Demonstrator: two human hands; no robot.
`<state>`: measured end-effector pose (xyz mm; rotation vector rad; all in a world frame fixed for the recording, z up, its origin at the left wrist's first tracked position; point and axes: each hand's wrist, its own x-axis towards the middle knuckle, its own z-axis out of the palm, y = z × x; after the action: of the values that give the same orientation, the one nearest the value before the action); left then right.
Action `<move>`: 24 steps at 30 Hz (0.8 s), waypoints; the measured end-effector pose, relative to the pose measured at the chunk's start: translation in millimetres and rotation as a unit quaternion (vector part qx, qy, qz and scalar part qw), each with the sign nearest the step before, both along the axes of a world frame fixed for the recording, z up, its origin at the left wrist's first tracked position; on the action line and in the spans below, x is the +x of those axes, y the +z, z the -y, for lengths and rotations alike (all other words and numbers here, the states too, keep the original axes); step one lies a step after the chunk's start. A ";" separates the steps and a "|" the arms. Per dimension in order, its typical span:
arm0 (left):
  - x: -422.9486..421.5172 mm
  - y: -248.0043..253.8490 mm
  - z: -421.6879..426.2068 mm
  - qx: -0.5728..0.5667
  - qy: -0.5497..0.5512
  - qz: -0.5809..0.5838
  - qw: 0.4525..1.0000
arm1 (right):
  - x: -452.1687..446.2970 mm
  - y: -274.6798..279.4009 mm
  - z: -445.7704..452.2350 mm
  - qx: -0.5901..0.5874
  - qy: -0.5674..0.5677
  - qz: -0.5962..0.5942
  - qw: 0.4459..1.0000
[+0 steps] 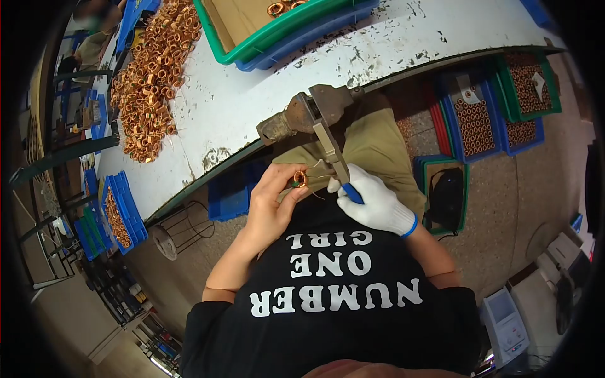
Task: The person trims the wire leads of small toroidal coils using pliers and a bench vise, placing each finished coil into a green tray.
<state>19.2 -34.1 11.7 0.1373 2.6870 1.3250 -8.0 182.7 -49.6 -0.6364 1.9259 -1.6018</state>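
copper-wound ring [305,180], held above the olive trousers [378,135] near the counter [217,101], is clamped in the fingers of the bare left hand [270,200]. the white-gloved right hand [377,205] is at a blue-handled metal tool [338,164]; whether its fingers grip, i cannot tell. similar rings [154,69] heap the counter.
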 end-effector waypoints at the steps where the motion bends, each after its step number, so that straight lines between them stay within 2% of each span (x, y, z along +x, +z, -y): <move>1: -4.1 2.6 2.0 0.034 0.020 0.018 0.999 | -0.3 0.1 -4.1 -0.032 -0.029 0.050 0.998; 4: -10.8 11.5 6.3 0.137 0.087 0.077 0.984 | 3.2 -0.2 -15.8 -0.126 -0.107 0.206 0.964; 9: -29.1 20.2 -6.3 0.234 0.116 0.127 0.957 | 4.1 -10.5 -24.0 -0.153 -0.134 0.204 0.958; 14: -34.6 14.1 -3.0 0.127 0.044 0.127 0.983 | 6.6 -12.3 -25.2 -0.140 -0.143 0.173 0.964; 20: -35.2 20.6 -5.4 0.141 0.061 0.130 0.980 | 0.9 -7.3 -26.3 -0.128 -0.128 0.150 0.972; 24: -39.0 17.2 -14.6 0.251 0.071 0.141 0.955 | 1.2 -6.6 -28.2 -0.132 -0.138 0.144 0.971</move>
<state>-19.8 -19.6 28.9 -0.1828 2.1129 1.8856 -6.8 210.9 -56.2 -0.2207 1.6562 -2.0217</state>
